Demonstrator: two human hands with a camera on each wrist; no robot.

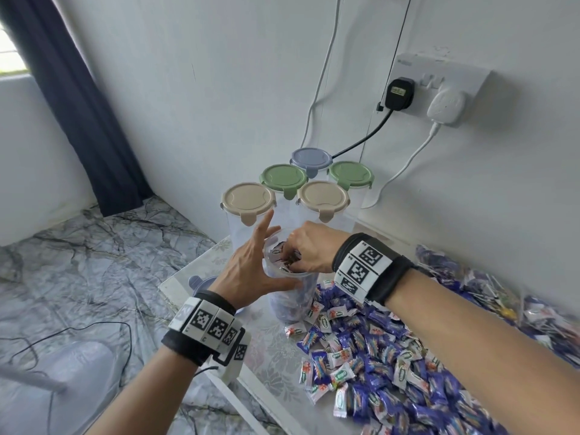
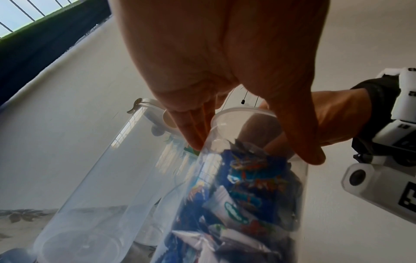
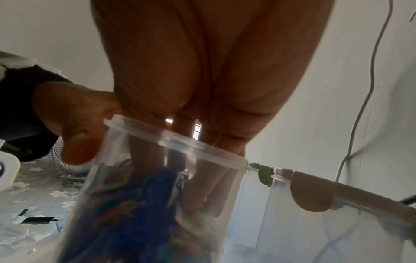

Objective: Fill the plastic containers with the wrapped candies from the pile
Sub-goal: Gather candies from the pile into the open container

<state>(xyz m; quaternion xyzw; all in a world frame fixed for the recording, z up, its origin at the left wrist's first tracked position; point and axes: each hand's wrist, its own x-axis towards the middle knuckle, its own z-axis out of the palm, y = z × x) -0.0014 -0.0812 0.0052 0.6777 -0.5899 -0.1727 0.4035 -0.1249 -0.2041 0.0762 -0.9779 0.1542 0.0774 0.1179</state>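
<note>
On the table point(image 1: 219, 265), seen from the head, an open jar point(image 1: 288, 296) stands beside the candy pile point(image 1: 392, 356); the left hand point(image 1: 251, 271) braces its rim with spread fingers, the right hand point(image 1: 309, 248) dips inside with fingers curled among candies, and five lidded jars point(image 1: 284, 178) crowd close behind. Left wrist view: thumb point(image 2: 299, 142) on the jar point(image 2: 247, 195), an empty jar point(image 2: 101, 186) alongside. Right wrist view: fingers point(image 3: 202, 186) reach inside to the candies point(image 3: 139, 204).
</note>
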